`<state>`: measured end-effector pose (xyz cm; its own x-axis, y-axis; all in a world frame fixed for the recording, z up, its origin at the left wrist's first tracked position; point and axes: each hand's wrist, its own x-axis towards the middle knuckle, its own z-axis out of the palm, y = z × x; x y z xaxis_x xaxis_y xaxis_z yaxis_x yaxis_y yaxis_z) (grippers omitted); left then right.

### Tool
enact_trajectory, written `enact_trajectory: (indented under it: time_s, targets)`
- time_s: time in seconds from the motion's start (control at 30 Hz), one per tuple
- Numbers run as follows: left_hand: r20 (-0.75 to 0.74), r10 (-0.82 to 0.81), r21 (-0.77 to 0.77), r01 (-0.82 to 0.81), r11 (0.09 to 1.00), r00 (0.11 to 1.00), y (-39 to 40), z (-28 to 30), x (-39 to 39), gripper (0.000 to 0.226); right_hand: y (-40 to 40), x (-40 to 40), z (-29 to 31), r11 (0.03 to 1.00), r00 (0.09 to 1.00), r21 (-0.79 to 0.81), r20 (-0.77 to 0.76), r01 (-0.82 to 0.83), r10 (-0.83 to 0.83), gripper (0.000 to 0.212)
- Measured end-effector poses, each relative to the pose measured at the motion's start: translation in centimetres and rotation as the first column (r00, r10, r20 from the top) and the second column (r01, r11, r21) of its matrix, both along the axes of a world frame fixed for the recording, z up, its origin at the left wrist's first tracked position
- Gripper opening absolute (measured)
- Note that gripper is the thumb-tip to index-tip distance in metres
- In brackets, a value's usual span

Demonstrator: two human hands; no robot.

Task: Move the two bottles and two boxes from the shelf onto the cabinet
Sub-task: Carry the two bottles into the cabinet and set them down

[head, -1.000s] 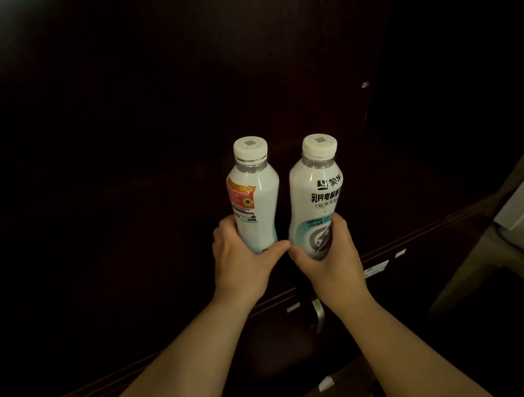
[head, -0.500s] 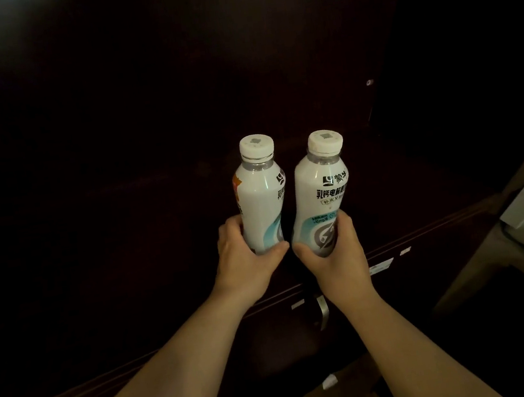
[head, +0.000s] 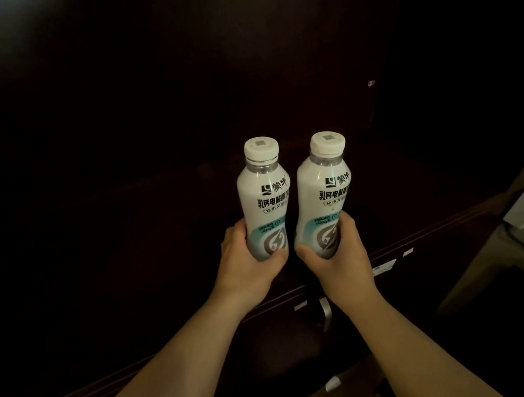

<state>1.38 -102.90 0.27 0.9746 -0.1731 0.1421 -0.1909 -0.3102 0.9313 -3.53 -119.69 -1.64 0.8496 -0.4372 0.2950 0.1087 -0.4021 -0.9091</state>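
Left grip, right grip — two white-capped bottles, Chinese-lettered labels

Bottle bases behind hands

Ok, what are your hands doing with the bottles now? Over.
Left hand holding left bottle. Right hand holding right bottle. Both upright over the dark cabinet. Nothing in the way.

Two white bottles are standing upright side by side, close but apart, over the dark cabinet top. The left bottle and right bottle are each carrying a white cap, black lettering and a teal-grey emblem, labels facing the camera.
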Motion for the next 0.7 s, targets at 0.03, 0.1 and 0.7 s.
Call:
enact_trajectory:
  time_s: [0.03, 0.1, 0.7]
  targets:
    - [-0.016, -0.013, -0.004, 0.013, 1.000, 1.000, 0.1, 0.0, -0.1, 0.067, -0.1, 0.0, 0.0, 1.000, 1.000, 0.005, -0.008, -0.002, 0.002, 0.075]
    - [-0.042, -0.023, -0.021, 0.022, 1.000, 0.999, 0.3, -0.1, -0.2, 0.075, -0.2, 0.1, 0.0, 1.000, 1.000, 0.014, -0.015, -0.010, 0.010, 0.077]
    - [-0.018, -0.058, 0.077, 0.059, 0.995, 0.998, 0.3, -0.4, -0.8, 0.071, -3.3, -1.0, 1.2, 0.982, 0.976, -0.062, -0.131, -0.181, 0.171, 0.073]
